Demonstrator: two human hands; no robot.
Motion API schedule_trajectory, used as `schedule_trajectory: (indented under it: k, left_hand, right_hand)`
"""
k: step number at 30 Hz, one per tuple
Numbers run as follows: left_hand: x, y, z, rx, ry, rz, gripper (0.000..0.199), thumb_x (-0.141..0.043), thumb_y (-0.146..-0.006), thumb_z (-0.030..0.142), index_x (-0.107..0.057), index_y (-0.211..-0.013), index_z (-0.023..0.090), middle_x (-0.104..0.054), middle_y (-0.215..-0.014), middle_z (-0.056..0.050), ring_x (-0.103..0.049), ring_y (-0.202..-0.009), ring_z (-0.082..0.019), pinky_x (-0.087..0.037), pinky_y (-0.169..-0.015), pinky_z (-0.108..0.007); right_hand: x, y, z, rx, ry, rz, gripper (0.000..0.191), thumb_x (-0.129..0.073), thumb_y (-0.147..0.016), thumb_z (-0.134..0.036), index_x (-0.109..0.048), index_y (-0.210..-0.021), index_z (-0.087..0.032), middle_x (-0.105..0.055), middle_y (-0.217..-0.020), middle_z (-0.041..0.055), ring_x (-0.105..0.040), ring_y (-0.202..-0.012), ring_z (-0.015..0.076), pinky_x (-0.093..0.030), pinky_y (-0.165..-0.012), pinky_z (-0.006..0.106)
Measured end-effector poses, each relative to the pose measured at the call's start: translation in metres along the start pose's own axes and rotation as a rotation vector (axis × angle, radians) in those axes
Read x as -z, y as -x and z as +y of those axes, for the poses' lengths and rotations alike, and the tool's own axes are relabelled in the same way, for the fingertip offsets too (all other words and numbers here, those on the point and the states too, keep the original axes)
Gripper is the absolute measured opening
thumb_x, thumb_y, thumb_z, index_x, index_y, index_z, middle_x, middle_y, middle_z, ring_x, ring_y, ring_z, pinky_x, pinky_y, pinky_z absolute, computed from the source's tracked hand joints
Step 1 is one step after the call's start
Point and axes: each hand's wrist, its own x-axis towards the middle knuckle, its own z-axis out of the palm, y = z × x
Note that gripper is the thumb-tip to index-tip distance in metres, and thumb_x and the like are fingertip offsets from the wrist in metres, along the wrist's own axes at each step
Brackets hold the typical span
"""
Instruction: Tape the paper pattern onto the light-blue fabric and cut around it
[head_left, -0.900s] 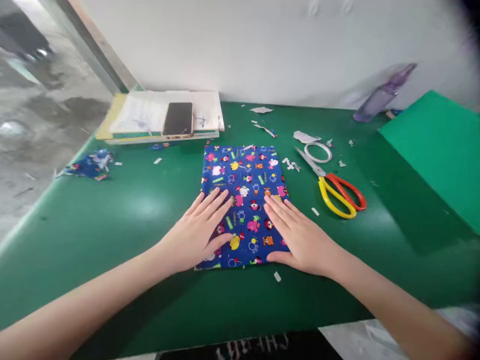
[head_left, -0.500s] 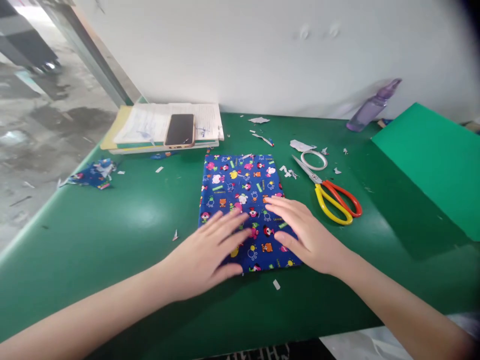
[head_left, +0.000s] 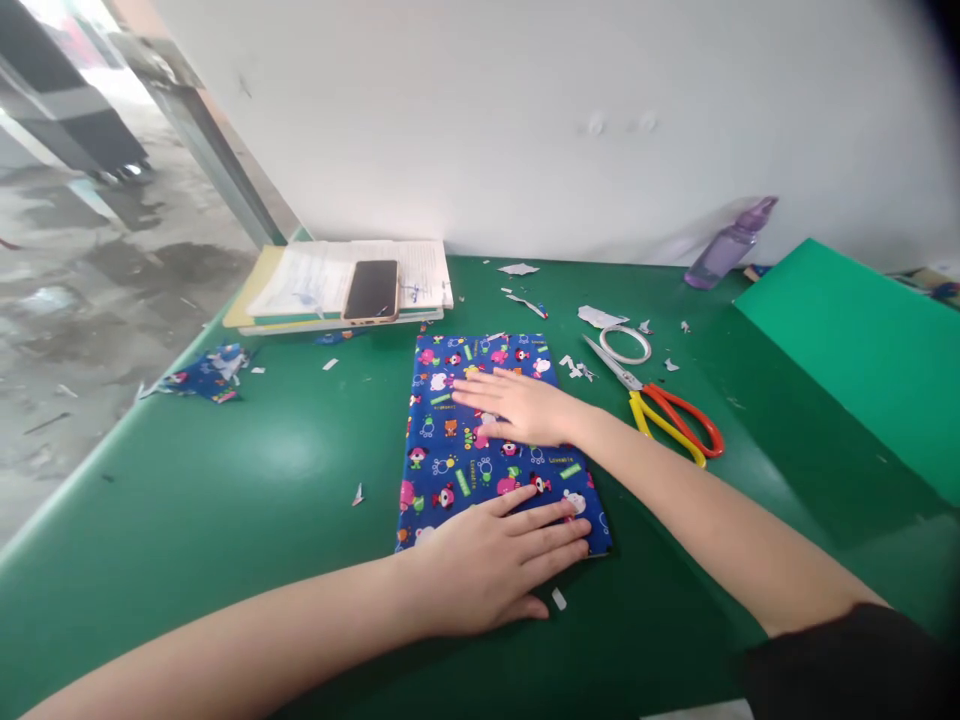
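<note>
A flat book-shaped item in blue cartoon-patterned covering (head_left: pixel 442 490) lies on the green table (head_left: pixel 300 520). My left hand (head_left: pixel 499 560) rests flat across its lower right part, fingers spread and pointing right, thumb below the near edge. Over its upper middle lies my right hand (head_left: pixel 521 405), fingers stretched out to the left. Neither hand grips anything. Right of the item are scissors (head_left: pixel 667 415) with one yellow and one red handle, blades parted a little, and a white tape roll (head_left: pixel 625 344) beside the blades. My right forearm passes just over the yellow handle.
Papers and books (head_left: pixel 300 285) with a phone (head_left: pixel 373 290) on top are at the back left. A purple spray bottle (head_left: pixel 724 255) leans by the white wall, near a green sheet (head_left: pixel 862 350). Patterned scraps (head_left: pixel 206 377) lie at left, paper bits (head_left: pixel 600 317) near the tape.
My left hand has slid right along the item's lower part. My right hand has moved left and up, onto its upper middle. The camera view has tilted up slightly.
</note>
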Motion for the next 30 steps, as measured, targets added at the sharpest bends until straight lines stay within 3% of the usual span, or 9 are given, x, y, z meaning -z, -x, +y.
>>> schedule_trajectory:
  k: [3, 7, 10, 14, 17, 20, 23, 27, 30]
  left_hand:
    - [0.001, 0.000, 0.000, -0.008, -0.038, 0.019, 0.056, -0.026, -0.101, 0.041, -0.022, -0.151, 0.016, -0.025, -0.157, 0.001, -0.009, -0.147, -0.015, -0.015, -0.122, -0.040]
    - [0.000, 0.000, -0.001, -0.004, -0.049, 0.010, 0.052, -0.020, -0.102, 0.037, -0.022, -0.151, 0.017, -0.021, -0.158, 0.003, -0.008, -0.147, -0.014, -0.014, -0.122, -0.039]
    - [0.002, 0.001, 0.000, 0.002, -0.044, -0.007, 0.051, -0.019, -0.102, 0.031, -0.021, -0.151, 0.018, -0.018, -0.158, 0.004, -0.006, -0.147, -0.013, -0.015, -0.122, -0.039]
    - [0.004, 0.001, 0.000, -0.005, -0.018, -0.014, 0.053, -0.023, -0.099, 0.024, -0.019, -0.152, 0.017, -0.017, -0.159, 0.004, -0.006, -0.147, -0.013, -0.018, -0.122, -0.040]
    - [0.004, 0.001, -0.001, -0.003, -0.001, -0.017, 0.054, -0.025, -0.098, 0.023, -0.020, -0.152, 0.017, -0.017, -0.159, 0.004, -0.007, -0.147, -0.013, -0.018, -0.122, -0.041]
    - [0.004, 0.000, -0.001, 0.000, 0.022, -0.018, 0.055, -0.027, -0.098, 0.022, -0.020, -0.152, 0.017, -0.018, -0.158, 0.003, -0.007, -0.147, -0.013, -0.017, -0.122, -0.040]
    - [0.005, 0.001, -0.001, 0.006, 0.053, -0.022, 0.055, -0.028, -0.098, 0.022, -0.020, -0.152, 0.018, -0.018, -0.158, 0.004, -0.006, -0.147, -0.012, -0.013, -0.123, -0.039]
    - [0.006, 0.001, -0.001, 0.002, 0.076, -0.025, 0.055, -0.030, -0.097, 0.021, -0.021, -0.152, 0.017, -0.021, -0.158, 0.002, -0.008, -0.147, -0.013, -0.014, -0.123, -0.040]
    - [0.008, 0.001, -0.001, 0.000, 0.065, -0.011, 0.055, -0.030, -0.097, 0.020, -0.022, -0.151, 0.016, -0.022, -0.157, 0.001, -0.010, -0.147, -0.014, -0.016, -0.123, -0.042]
  right_hand:
    - [0.013, -0.012, 0.040, -0.267, 0.090, 0.054, 0.062, -0.027, -0.097, -0.059, -0.022, -0.151, -0.031, -0.019, -0.158, -0.0043, -0.014, -0.147, 0.0231, -0.004, -0.120, 0.052]
    - [0.025, -0.020, 0.056, -0.868, 0.224, 0.326, 0.079, -0.025, -0.094, -0.063, -0.027, -0.150, -0.006, -0.016, -0.158, 0.0158, -0.006, -0.146, 0.0378, -0.003, -0.114, 0.065]
    - [0.023, -0.019, 0.031, -0.686, 0.174, 0.380, 0.074, -0.025, -0.097, -0.057, -0.020, -0.152, -0.008, -0.011, -0.160, 0.0119, -0.009, -0.147, 0.0301, -0.013, -0.119, 0.051]
    - [0.017, -0.012, 0.009, -0.108, 0.015, 0.067, 0.051, -0.028, -0.100, -0.048, -0.027, -0.149, -0.036, -0.023, -0.157, -0.0093, -0.016, -0.147, 0.0166, -0.011, -0.121, 0.042]
    - [0.024, -0.004, 0.027, -0.337, 0.050, 0.072, 0.042, -0.027, -0.101, -0.041, -0.043, -0.140, -0.041, -0.034, -0.153, -0.0093, -0.024, -0.145, 0.0207, -0.005, -0.119, 0.056]
    - [0.034, 0.000, 0.040, -0.703, 0.146, 0.349, 0.048, -0.034, -0.099, -0.034, -0.049, -0.138, -0.011, -0.032, -0.153, 0.0161, -0.016, -0.145, 0.0359, -0.006, -0.114, 0.067]
    - [0.035, -0.002, 0.028, -0.603, -0.141, 0.499, 0.049, -0.034, -0.099, -0.040, -0.049, -0.136, -0.011, -0.049, -0.141, 0.0169, -0.043, -0.134, 0.0296, -0.035, -0.110, 0.054]
    - [0.028, -0.010, 0.012, -0.439, -0.493, 0.330, 0.057, -0.022, -0.098, -0.055, -0.056, -0.125, -0.018, -0.065, -0.121, 0.0127, -0.060, -0.115, 0.0271, -0.047, -0.099, 0.054]
    - [0.029, -0.017, 0.016, -0.656, -0.380, 0.703, 0.055, -0.023, -0.098, -0.054, -0.048, -0.133, -0.020, -0.053, -0.137, 0.0148, -0.047, -0.130, 0.0292, -0.038, -0.107, 0.057]
